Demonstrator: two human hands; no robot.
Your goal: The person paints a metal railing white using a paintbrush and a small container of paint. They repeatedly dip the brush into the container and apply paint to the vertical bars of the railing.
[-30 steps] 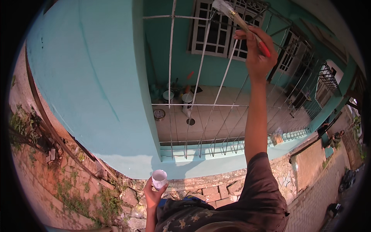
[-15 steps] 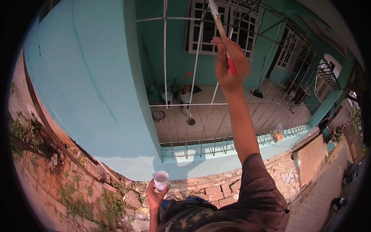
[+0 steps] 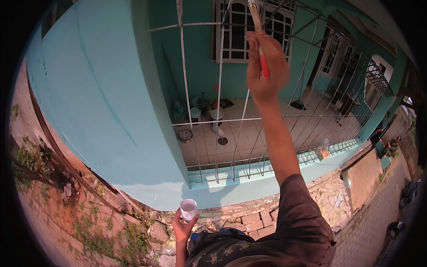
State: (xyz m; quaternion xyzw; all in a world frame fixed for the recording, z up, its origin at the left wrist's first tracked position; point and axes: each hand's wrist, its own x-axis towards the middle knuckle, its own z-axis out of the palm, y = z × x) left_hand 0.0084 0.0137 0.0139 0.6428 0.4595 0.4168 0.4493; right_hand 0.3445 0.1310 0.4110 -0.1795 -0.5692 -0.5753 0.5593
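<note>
While the left hand (image 3: 182, 229) grips the cup (image 3: 189, 216) low near the wall (image 3: 93, 102), the right hand (image 3: 275, 66) is up before the grille (image 3: 235, 120), fingers closed around the brush (image 3: 256, 20), tip cut off by the top edge.

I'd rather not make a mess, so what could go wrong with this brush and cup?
The brush points up above the right hand, so any wet paint could run down onto the hand. The cup is open-topped in the left hand; a tilt might spill anything inside onto the stones.
</note>
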